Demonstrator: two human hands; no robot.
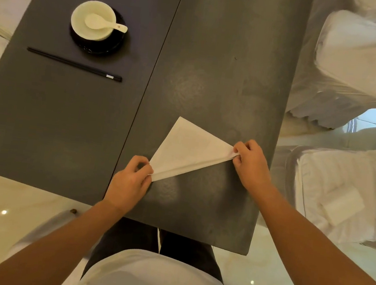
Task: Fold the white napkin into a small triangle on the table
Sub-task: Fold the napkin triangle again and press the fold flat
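Now the white napkin [188,149] lies triangular between both; left hand [130,182] and right hand [251,164] each pinch a corner.

Napkin [187,150] lies on the table [217,51] near its front edge, between the left hand [130,182] and right hand [252,162]. Far left: spoon [102,23] in bowl [93,20], apparently on a saucer [113,45]; chopsticks [73,64] just before them.

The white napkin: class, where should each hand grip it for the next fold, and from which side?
Judging by its triangular shape, grip the white napkin at the two ends of its long folded edge: left hand from the near-left, right hand from the right. The far apex lies free on the table.
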